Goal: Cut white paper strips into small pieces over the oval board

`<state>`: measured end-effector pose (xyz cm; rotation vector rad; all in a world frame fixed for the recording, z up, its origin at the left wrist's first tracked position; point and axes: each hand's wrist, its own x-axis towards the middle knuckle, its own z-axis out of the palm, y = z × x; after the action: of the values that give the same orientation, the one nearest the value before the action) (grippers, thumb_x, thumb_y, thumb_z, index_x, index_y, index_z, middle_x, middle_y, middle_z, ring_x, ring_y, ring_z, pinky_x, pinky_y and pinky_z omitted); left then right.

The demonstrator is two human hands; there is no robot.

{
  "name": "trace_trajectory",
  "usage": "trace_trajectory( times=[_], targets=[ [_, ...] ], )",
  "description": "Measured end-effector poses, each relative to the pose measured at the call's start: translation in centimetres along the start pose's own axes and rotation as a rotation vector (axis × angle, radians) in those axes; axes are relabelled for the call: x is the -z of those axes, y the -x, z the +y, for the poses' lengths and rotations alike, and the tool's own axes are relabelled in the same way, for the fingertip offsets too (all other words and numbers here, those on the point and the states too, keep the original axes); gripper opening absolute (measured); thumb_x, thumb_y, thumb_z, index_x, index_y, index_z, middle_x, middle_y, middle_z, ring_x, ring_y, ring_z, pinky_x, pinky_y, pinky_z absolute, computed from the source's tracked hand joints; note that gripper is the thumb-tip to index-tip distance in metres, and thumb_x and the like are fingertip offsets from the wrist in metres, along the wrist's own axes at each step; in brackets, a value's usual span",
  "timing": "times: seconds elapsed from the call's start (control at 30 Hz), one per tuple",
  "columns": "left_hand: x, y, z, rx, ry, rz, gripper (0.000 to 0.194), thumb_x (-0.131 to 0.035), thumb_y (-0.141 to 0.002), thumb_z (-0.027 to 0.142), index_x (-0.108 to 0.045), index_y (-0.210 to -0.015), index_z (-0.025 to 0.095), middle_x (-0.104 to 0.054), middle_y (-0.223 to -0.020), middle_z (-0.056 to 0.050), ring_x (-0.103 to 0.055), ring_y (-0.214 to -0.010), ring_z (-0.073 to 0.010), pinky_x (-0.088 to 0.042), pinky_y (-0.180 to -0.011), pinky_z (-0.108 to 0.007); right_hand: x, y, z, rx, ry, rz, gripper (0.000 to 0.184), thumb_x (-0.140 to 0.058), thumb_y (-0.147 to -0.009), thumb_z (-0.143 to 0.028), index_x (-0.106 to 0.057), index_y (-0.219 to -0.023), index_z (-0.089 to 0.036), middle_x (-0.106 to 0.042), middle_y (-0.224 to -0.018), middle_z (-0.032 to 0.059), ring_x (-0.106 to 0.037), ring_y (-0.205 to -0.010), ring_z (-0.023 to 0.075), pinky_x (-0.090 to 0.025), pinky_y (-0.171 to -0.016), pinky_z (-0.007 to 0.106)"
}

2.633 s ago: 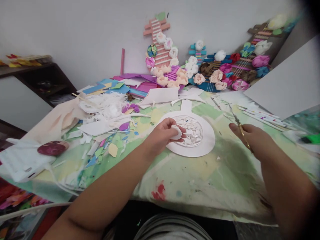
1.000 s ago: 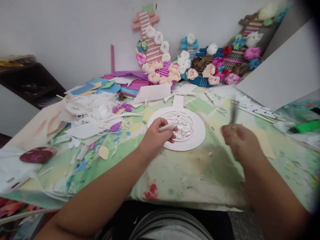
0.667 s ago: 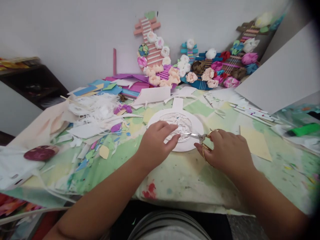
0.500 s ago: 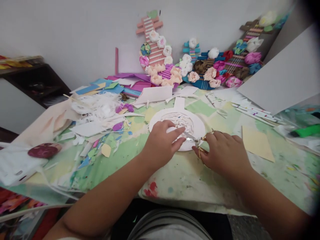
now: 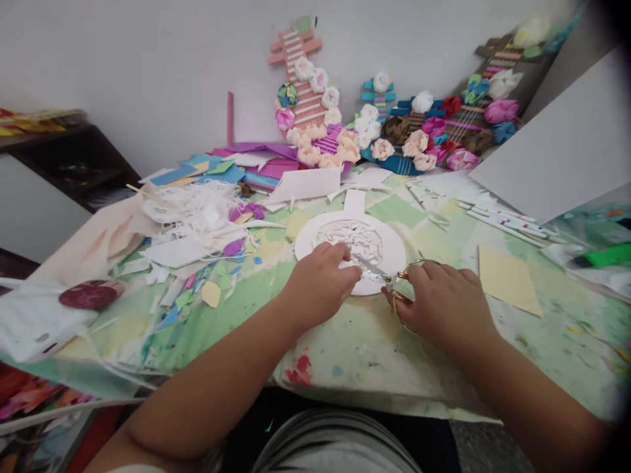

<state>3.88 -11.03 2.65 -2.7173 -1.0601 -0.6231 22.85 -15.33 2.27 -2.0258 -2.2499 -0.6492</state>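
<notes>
My right hand (image 5: 444,295) grips scissors (image 5: 388,279) by their gold-coloured handles, blades spread and pointing left. Close to the blades, my left hand (image 5: 323,282) is closed, thumb and fingers together around a small piece of white paper (image 5: 344,265), mostly hidden by the fingers. Beneath both lies a round white cardboard shape (image 5: 394,246) with a ring-like rim and a tab at its far side. Crumpled strips of white paper (image 5: 357,235) fill its middle.
White string (image 5: 197,210) and paper scraps (image 5: 211,294) lie to the left. A yellow sheet (image 5: 507,279) and white sticks (image 5: 503,220) are on the right. Flower-decorated guitar-shaped crafts (image 5: 308,98) lean on the wall. A maroon oval object (image 5: 91,294) rests at far left.
My left hand has drawn slightly left, and its fingers have curled closer together. Less of the white paper piece shows. My right hand with the scissors has hardly moved.
</notes>
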Motion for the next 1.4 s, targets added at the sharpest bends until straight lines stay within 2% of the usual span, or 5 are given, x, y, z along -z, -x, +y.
trace_trajectory(
  times=[0.5,1.17,1.23,1.27,1.4],
  targets=[
    [-0.9,-0.3,-0.1,-0.011,-0.032,-0.062,0.017,-0.041,-0.075,0.023,-0.057,-0.072,0.018,-0.049,-0.094,-0.006,-0.04,-0.082,-0.0166,-0.037,-0.069,-0.029,-0.1,0.0,-0.4,-0.009,-0.047,-0.093,0.034,-0.042,-0.069,-0.049,-0.053,-0.069,-0.016,-0.059,-0.073,0.0068,-0.051,-0.069,0.0209,-0.023,-0.061,0.032],
    [-0.5,-0.4,0.0,-0.24,-0.21,-0.086,0.015,-0.039,-0.072,0.01,-0.052,-0.066,0.015,-0.051,-0.077,-0.007,-0.043,-0.068,-0.0183,-0.033,-0.055,-0.031,-0.1,0.1,-0.8,-0.02,-0.048,-0.093,0.033,-0.042,-0.07,-0.048,-0.053,-0.068,-0.017,-0.059,-0.072,0.0063,-0.052,-0.07,0.0213,-0.024,-0.06,0.032],
    [0.3,-0.4,-1.1,-0.117,-0.234,-0.126,0.017,-0.039,-0.07,0.008,-0.054,-0.066,0.015,-0.052,-0.076,-0.009,-0.045,-0.07,-0.0198,-0.034,-0.055,-0.032,-0.1,0.0,-0.3,-0.032,-0.038,-0.088,0.036,-0.039,-0.072,-0.05,-0.054,-0.069,-0.017,-0.059,-0.072,0.0059,-0.053,-0.07,0.0218,-0.025,-0.059,0.032],
    [0.8,-0.4,-2.0,0.016,-0.26,-0.148,0.018,-0.039,-0.069,0.008,-0.055,-0.066,0.014,-0.052,-0.074,-0.009,-0.046,-0.07,-0.0209,-0.034,-0.054,-0.033,-0.1,-0.1,0.1,-0.046,-0.032,-0.092,0.037,-0.037,-0.072,-0.051,-0.054,-0.07,-0.018,-0.059,-0.072,0.0057,-0.053,-0.07,0.022,-0.025,-0.058,0.032],
    [2.4,0.6,-7.2,0.798,-0.292,-0.296,0.027,-0.041,-0.072,0.033,-0.059,-0.077,0.014,-0.055,-0.082,-0.015,-0.05,-0.081,-0.0316,-0.038,-0.057,-0.038,0.2,-0.7,1.7,-0.135,0.003,-0.126,0.044,-0.032,-0.072,-0.056,-0.055,-0.069,-0.018,-0.059,-0.068,0.0059,-0.054,-0.064,0.0223,-0.024,-0.051,0.03]
  ],
)
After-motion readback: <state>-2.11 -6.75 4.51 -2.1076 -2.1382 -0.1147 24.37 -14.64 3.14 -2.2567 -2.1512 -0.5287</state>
